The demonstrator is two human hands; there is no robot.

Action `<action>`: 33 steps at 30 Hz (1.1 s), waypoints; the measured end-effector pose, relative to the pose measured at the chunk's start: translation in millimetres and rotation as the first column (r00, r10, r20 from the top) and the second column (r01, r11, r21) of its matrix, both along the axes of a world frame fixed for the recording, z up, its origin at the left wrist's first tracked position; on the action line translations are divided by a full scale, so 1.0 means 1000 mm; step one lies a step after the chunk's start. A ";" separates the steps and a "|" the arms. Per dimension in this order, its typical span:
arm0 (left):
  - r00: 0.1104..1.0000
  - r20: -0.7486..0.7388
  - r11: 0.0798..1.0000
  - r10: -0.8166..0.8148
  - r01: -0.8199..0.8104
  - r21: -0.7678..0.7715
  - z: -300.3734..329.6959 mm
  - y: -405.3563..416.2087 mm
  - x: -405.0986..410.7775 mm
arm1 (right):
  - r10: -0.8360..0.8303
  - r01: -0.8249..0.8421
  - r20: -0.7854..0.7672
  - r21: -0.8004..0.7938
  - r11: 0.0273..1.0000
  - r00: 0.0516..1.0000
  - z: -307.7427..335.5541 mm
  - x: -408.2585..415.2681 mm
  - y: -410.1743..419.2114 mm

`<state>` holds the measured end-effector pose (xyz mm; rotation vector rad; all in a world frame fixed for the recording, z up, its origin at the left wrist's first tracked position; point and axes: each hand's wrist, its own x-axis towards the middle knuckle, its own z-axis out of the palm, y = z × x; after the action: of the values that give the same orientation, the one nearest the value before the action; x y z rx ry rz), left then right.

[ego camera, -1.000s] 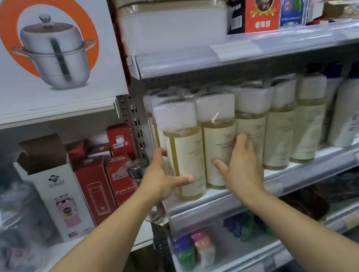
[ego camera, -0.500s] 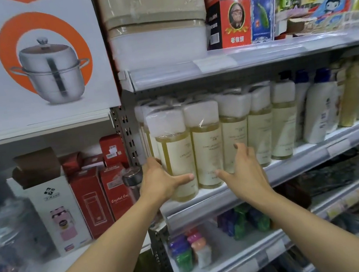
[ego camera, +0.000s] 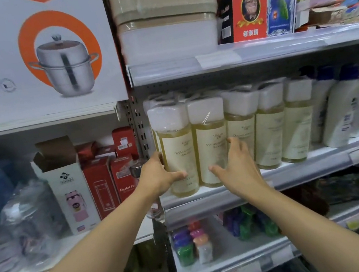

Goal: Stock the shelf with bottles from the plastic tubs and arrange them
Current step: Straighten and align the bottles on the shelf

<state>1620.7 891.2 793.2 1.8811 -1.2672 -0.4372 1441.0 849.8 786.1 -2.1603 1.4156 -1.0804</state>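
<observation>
1. Two hands reach up to the middle shelf [ego camera: 272, 174] in the centre of the frame, where a row of yellow bottles [ego camera: 243, 135] with white square caps stands along the front edge
2. Left hand [ego camera: 156, 177] holds the leftmost bottle [ego camera: 177, 150]: its thumb lies across the lower front of the label and its fingers curl round the bottle's left side
3. Right hand [ego camera: 236, 165] sits in front of the second bottle [ego camera: 210, 145] with thumb and fingers spread apart; the thumb tip touches the lower label, the fingers reach toward the gap beside the third bottle [ego camera: 243, 138], and whether they press on it I cannot tell
4. Those two front bottles stand upright and touching each other, wrapped in clear film, at the left end of the shelf beside the perforated upright post [ego camera: 137, 132]
5. More of the same bottles stand behind and to the right, followed by white bottles with blue caps [ego camera: 342, 111] at the right of the frame
6. Above, at upper centre, sit stacked plastic boxes [ego camera: 166, 21]; at upper left is a cooking pot carton [ego camera: 33, 55]
7. Red boxes [ego camera: 102, 184] and a white flask box [ego camera: 70, 189] stand at middle left
8. Small coloured bottles [ego camera: 190, 243] sit on the lower shelf, bottom centre
</observation>
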 end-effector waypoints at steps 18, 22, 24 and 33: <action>0.929 -0.030 0.925 0.368 -0.370 -0.087 -0.011 0.002 -0.059 | 0.088 -0.088 0.021 -0.011 0.996 0.996 -0.006 -0.067 -0.028; 0.893 0.072 0.883 0.445 -0.424 -0.199 -0.005 0.004 -0.079 | 0.052 -0.052 0.026 0.011 0.999 0.998 -0.003 -0.083 -0.031; 0.885 0.100 0.870 0.455 -0.418 -0.263 0.000 0.005 -0.087 | 0.029 -0.030 0.019 0.016 0.999 0.999 -0.003 -0.088 -0.031; 0.931 0.177 0.926 0.318 -0.265 -0.270 -0.001 -0.001 -0.114 | -0.069 0.070 -0.014 0.043 0.997 0.998 -0.002 -0.111 -0.027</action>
<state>1507.0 889.9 792.5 1.9019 -1.0930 0.0845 1329.8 823.1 784.5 -2.1054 1.5158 -1.0529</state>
